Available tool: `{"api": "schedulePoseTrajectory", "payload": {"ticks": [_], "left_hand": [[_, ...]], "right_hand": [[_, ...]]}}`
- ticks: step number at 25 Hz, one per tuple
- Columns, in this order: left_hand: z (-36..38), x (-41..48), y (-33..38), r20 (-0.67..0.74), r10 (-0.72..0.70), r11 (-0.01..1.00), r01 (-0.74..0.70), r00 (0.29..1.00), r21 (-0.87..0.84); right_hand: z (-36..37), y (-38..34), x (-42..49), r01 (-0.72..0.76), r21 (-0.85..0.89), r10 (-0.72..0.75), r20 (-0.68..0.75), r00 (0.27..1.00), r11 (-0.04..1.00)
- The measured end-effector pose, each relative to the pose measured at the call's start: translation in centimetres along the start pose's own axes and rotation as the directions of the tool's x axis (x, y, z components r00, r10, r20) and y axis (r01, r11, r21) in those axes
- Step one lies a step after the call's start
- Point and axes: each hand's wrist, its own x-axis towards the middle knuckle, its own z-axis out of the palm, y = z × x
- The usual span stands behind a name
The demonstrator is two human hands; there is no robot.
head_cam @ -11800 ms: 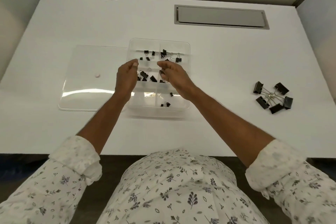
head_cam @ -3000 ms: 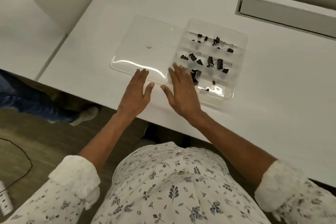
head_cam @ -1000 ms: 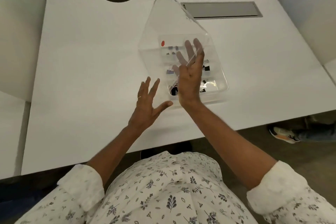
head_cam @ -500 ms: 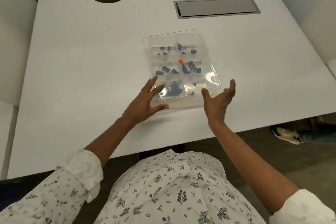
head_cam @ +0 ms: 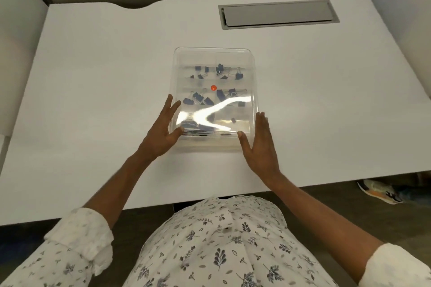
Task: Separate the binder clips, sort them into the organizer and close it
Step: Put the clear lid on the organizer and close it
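No writing, label, brand or number can be read anywhere here; the clear organizer (head_cam: 214,58) carries only a small plain red dot (head_cam: 213,87) on its lid, with no lettering on it that I can make out; the white tabletop (head_cam: 93,77) and the grey hatch (head_cam: 278,14) set into it are blank; the shirt (head_cam: 214,247) shows a leaf print only.
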Motion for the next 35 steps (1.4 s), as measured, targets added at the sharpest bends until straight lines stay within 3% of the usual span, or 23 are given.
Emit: {"api": "schedulePoseTrajectory", "payload": {"ticks": [4, 7, 11, 17, 28, 35], "left_hand": [[0.8, 0.0, 0.9, -0.033, -0.051, 0.999, 0.052, 0.998, 0.016], [1.8, 0.2, 1.0, -0.168, -0.101, 0.995, 0.102, 0.981, -0.005], [2.6, 0.4, 1.9, -0.335, -0.278, 0.954, 0.219, 0.900, -0.204], [2.8, 0.9, 2.0, -0.343, -0.339, 0.927, 0.251, 0.876, -0.277], [3.4, -1.5, 0.5, -0.473, -0.389, 0.901, 0.219, 0.790, -0.374], [4.4, -2.0, 1.7, -0.406, -0.357, 0.909, 0.212, 0.841, -0.359]], "right_hand": [[-0.7, 0.0, 0.3, -0.004, 0.157, 0.006, -0.011, 1.000, 0.988], [-1.1, -0.3, 1.6, 0.017, 0.177, -0.015, -0.013, 1.000, 0.984], [-1.7, -0.7, 3.4, 0.000, 0.223, -0.007, 0.030, 1.000, 0.975], [-1.2, -1.0, 4.7, 0.083, 0.158, -0.082, -0.012, 0.997, 0.984], [-1.4, -0.1, 6.9, 0.113, 0.055, -0.116, 0.058, 0.992, 0.992], [-1.9, -0.1, 6.0, 0.141, 0.091, -0.141, -0.007, 0.990, 0.986]]}}
